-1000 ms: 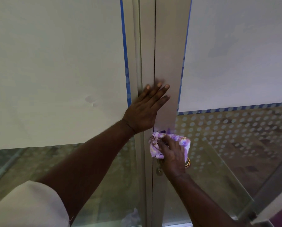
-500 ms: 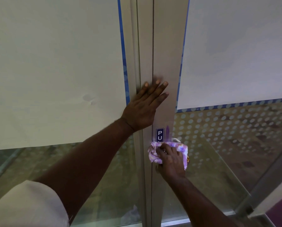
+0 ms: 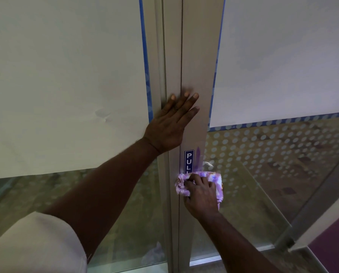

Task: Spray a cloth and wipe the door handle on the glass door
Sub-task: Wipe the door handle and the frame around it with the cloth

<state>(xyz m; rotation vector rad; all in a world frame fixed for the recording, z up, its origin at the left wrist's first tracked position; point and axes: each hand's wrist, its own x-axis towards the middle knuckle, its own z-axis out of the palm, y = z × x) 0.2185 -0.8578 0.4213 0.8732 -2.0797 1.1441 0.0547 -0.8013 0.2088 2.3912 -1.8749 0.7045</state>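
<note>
My right hand (image 3: pixel 201 196) grips a bunched purple-and-white cloth (image 3: pixel 216 180) and presses it against the metal door frame (image 3: pixel 196 56) at handle height. The door handle is almost wholly hidden under cloth and hand; only a small silvery piece (image 3: pixel 207 164) shows above the cloth. A blue PULL sticker (image 3: pixel 189 161) sits just above, its lower end covered by the cloth. My left hand (image 3: pixel 172 123) lies flat, fingers spread, on the frame above the sticker, holding nothing.
White paper sheets (image 3: pixel 66 75) edged with blue tape cover the upper glass on both sides. The lower glass (image 3: pixel 273 154) carries a dotted frosted pattern. A second glass panel (image 3: pixel 306 217) with a metal edge angles away at the right. No spray bottle is in view.
My right hand with the cloth has slid down the frame, uncovering the PULL sticker. My left hand has stayed flat on the frame.
</note>
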